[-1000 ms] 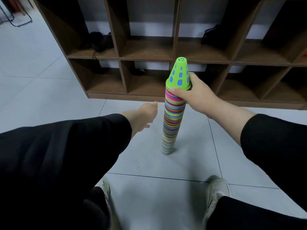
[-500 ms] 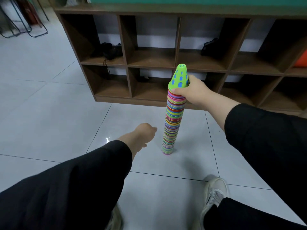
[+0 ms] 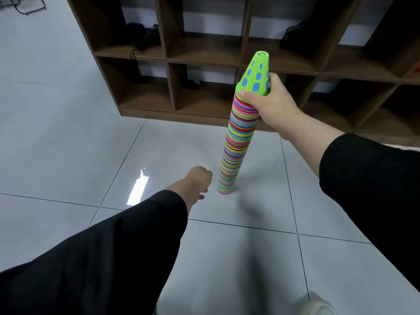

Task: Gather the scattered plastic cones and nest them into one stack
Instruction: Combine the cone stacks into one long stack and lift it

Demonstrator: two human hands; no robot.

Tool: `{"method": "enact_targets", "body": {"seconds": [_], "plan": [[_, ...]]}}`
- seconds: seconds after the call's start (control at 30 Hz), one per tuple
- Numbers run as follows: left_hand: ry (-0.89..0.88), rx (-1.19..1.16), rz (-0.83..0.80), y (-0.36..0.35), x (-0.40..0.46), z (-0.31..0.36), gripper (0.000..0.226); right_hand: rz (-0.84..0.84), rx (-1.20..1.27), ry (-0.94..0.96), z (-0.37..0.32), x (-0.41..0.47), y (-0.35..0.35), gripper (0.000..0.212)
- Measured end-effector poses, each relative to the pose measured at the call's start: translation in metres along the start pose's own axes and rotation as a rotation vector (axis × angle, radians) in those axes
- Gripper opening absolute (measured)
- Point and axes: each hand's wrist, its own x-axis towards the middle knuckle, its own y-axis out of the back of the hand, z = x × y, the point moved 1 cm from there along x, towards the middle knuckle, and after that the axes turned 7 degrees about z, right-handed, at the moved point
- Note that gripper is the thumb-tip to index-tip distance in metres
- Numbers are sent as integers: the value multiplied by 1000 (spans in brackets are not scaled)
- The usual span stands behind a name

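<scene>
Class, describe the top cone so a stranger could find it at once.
Start at the brown shelf unit; before it a tall striped stack stands on the floor. The top cone, above the right hand, is the only green one with blue holes.

Left hand [image 3: 198, 181] fingers hidden, shoe [image 3: 314, 306] cropped.

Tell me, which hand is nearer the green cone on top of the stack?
Right. The right hand grips the stack just under the green cone, touching its rim. The left hand hangs low beside the stack's base, holding nothing visible.
</scene>
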Motion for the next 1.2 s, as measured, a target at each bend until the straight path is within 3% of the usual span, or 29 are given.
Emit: {"method": "enact_targets", "body": {"seconds": [0.2, 0.5, 0.7, 0.9, 1.03, 1.2], "plan": [[-240, 66, -2, -30, 12, 10, 68, 17, 96, 1, 14, 2, 16, 45], [-513, 21, -98, -72, 14, 27, 70, -20, 158, -46, 28, 6, 39, 42], [-378, -217, -40, -83, 28, 19, 46, 17, 239, -131, 52, 16, 67, 50], [-192, -119, -82, -108, 50, 14, 58, 88, 305, -216, 81, 20, 102, 49], [-194, -78, -120, -126, 61, 7, 55, 142, 347, -262, 100, 19, 118, 47], [-164, -150, -38, -143, 80, 2, 34, 202, 391, -303, 120, 20, 134, 45]]}}
